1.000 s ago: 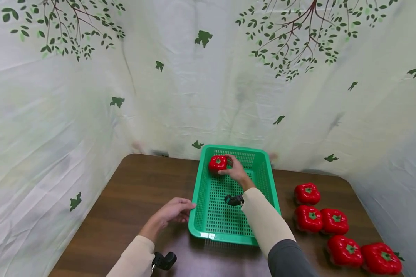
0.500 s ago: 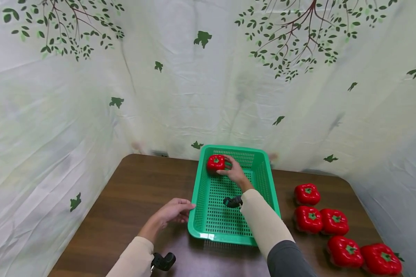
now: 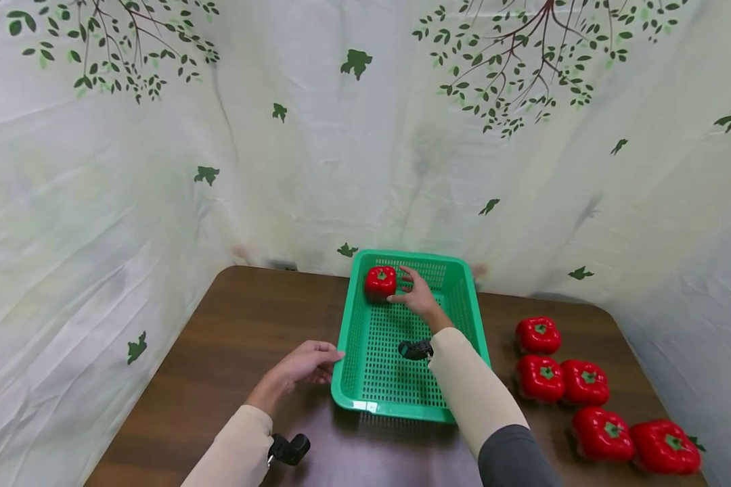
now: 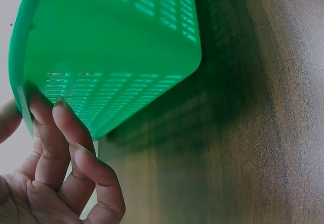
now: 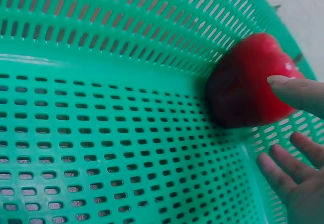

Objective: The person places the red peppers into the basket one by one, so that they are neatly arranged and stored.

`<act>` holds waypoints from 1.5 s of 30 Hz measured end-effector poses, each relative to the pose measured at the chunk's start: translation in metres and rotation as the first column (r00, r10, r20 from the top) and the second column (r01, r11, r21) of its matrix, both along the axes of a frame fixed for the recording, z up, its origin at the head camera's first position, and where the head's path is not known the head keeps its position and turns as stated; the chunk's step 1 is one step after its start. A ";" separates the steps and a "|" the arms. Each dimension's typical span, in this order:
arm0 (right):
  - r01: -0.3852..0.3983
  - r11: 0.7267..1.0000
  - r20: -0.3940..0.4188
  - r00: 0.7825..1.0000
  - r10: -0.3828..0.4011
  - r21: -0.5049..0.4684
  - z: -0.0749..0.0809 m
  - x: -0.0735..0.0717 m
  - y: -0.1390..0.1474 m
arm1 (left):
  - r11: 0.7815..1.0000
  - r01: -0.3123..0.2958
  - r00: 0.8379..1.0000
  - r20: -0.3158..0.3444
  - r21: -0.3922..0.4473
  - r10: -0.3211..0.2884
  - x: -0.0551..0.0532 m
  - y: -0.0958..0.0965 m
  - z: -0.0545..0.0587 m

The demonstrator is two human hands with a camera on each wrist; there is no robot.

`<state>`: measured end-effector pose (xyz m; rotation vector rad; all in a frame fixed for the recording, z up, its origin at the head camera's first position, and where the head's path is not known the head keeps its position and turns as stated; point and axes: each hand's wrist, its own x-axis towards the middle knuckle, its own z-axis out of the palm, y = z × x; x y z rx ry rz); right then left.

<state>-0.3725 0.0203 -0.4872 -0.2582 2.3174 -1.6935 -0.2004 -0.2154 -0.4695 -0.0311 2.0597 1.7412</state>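
Note:
A red bell pepper (image 3: pixel 380 283) sits in the far left corner of the green plastic basket (image 3: pixel 396 410). Just right of it is my right hand (image 3: pixel 422 299), fingers spread and nothing gripped. In the right wrist view the thumb (image 5: pixel 296 92) lies in front of the pepper; whether it touches cannot be told. My left hand (image 3: pixel 304 364) pinches the basket's left rim, thumb on one side and fingers (image 4: pixel 48 148) on the other, as the left wrist view shows.
Several more red bell peppers (image 3: pixel 539 379) stand on the brown wooden table (image 3: pixel 268 304) to the right of the basket. A pale curtain (image 3: pixel 292 169) with printed leaves hangs behind the table and along its sides.
My right hand has loosened from the pepper and drawn slightly right, opening a gap. The pepper stays in the basket's far left corner. My left hand keeps its place on the rim.

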 end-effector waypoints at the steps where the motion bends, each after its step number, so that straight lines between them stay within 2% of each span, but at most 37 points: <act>1: 0.003 1.000 0.002 1.000 -0.003 0.010 0.003 0.002 0.003 | 1.000 0.003 1.000 0.000 -0.005 -0.003 0.000 0.001 0.000; 9: -0.015 0.997 0.024 1.000 0.014 0.074 0.019 0.021 0.023 | 1.000 0.009 1.000 0.019 -0.017 -0.009 -0.001 -0.001 -0.001; 13: -0.065 0.993 0.006 0.998 0.065 0.094 0.030 0.029 0.031 | 1.000 0.005 1.000 0.014 -0.024 -0.005 -0.001 -0.005 0.001; 21: -0.192 0.981 -0.034 0.981 0.191 -0.040 0.066 0.055 0.051 | 0.998 0.008 1.000 0.016 -0.060 -0.007 0.001 -0.012 0.003; 27: -0.215 0.969 -0.070 0.976 0.207 -0.124 0.068 0.064 0.073 | 0.997 0.002 1.000 0.029 -0.083 0.000 -0.002 -0.013 0.005; 33: -0.263 0.952 -0.171 0.957 0.236 -0.158 0.075 0.078 0.102 | 0.996 0.001 1.000 0.027 -0.092 0.002 -0.003 -0.007 0.006; 38: -0.261 0.953 -0.258 0.942 0.216 -0.156 0.081 0.094 0.128 | 0.996 0.005 1.000 0.028 -0.086 -0.003 -0.006 0.000 0.007; 45: -0.164 0.965 -0.210 0.970 0.121 -0.202 0.081 0.113 0.167 | 0.995 0.000 0.999 0.045 -0.098 0.004 -0.006 0.008 0.007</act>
